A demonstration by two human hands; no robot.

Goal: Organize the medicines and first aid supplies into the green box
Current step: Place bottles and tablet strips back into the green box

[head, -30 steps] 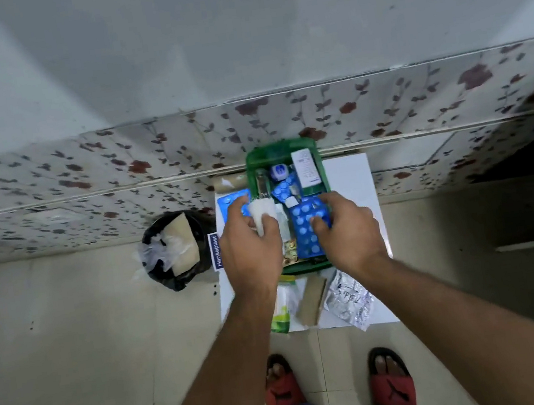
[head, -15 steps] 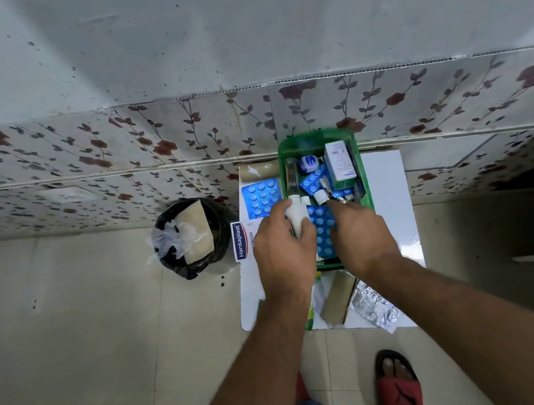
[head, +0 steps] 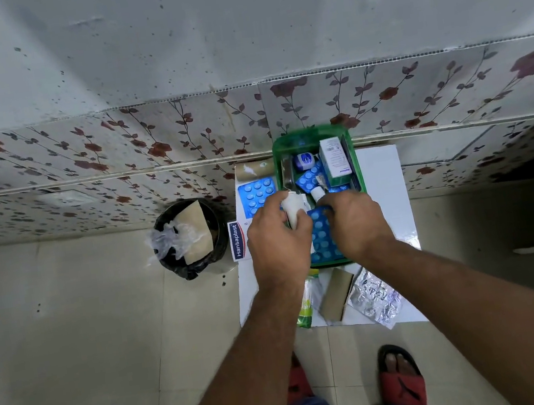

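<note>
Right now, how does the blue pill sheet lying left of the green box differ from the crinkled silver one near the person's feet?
The blue pill sheet lies flat; the silver sheet is crumpled. The blue one shows rows of round tablets; the silver one shows only shiny foil. The blue one lies near the wall, the silver one at the near edge. Both are outside the green box, on the white board.

A translucent green plastic box [head: 313, 136] sits on a glossy white board [head: 384, 184]. Beside the box, crinkled silver foil strips [head: 375, 300], a matt cardboard sleeve [head: 336, 294] and a shiny blue blister pack [head: 255, 193]; left of it, a bin's [head: 187, 235] glossy black plastic liner.
</note>
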